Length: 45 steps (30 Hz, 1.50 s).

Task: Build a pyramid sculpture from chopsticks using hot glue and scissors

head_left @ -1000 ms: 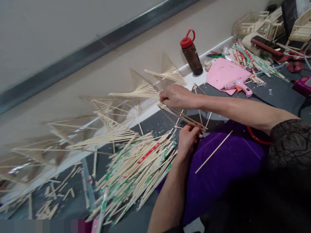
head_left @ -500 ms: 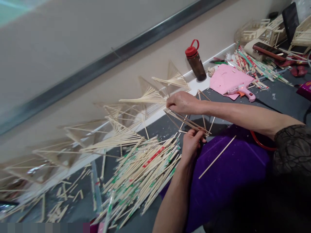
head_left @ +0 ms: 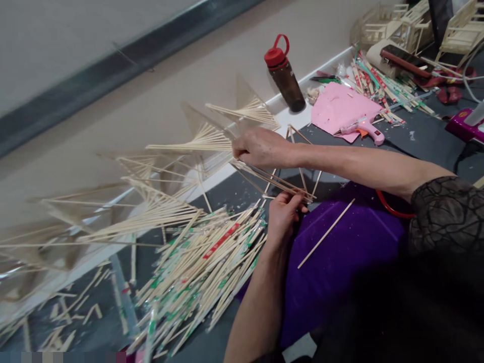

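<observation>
My right hand [head_left: 260, 146] is closed at the far left end of a triangular frame of thin wooden sticks [head_left: 273, 177]. Its curled fingers hide the joint they press on. At the near end of the same frame, my left hand [head_left: 284, 212] pinches the sticks where they come together. The frame is held tilted above the dark table, and some of its struts stand behind my right wrist. A single loose stick [head_left: 326, 233] lies on the purple cloth [head_left: 340, 282] over my lap.
Plastic-wrapped chopsticks [head_left: 212, 267] are heaped left of my left arm. Fan-shaped stick models [head_left: 159, 214] line the wall. Broken stick pieces [head_left: 64, 312] lie lower left. A red-capped bottle [head_left: 286, 80], a pink sheet [head_left: 336, 106] and a pink glue gun [head_left: 363, 128] are beyond my right arm.
The view has swung to the right, so the table's things appear shifted left and slightly up. Both hands keep hold of the stick frame in nearly the same pose.
</observation>
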Available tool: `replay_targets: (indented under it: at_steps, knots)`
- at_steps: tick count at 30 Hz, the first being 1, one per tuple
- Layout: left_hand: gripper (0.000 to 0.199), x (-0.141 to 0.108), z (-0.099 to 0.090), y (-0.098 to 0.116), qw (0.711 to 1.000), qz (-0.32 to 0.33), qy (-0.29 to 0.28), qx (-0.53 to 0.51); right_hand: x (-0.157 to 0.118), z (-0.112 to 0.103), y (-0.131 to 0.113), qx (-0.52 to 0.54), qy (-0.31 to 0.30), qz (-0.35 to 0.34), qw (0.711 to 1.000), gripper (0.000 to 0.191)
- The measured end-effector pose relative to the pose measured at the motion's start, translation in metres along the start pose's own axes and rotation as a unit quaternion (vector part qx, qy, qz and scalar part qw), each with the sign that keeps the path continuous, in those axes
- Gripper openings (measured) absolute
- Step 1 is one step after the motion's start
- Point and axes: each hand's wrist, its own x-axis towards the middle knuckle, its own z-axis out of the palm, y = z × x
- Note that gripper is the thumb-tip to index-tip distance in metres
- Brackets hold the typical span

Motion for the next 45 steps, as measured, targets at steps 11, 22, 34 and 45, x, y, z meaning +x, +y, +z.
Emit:
replay_targets:
  at_steps: [11,22,34,45]
  knots:
    - [0.028,0.0009,-0.0016,0.0000,1.000,0.003,-0.006,0.003,0.0016,0.0025,0.0026,0.001,0.002,0.001,1.000,0.029]
    - [0.028,0.0003,0.0004,0.0015,1.000,0.002,-0.005,-0.006,-0.0006,0.0015,-0.0017,-0.007,-0.010,-0.005,1.000,0.030]
    - [0.030,0.0022,-0.0007,-0.0015,1.000,0.001,-0.002,-0.003,-0.0006,0.0016,-0.0011,0.011,-0.005,-0.004,1.000,0.029]
    - [0.034,0.0001,-0.0007,-0.0004,1.000,-0.012,-0.013,-0.009,-0.0023,0.0046,0.0007,0.019,0.001,0.004,1.000,0.031]
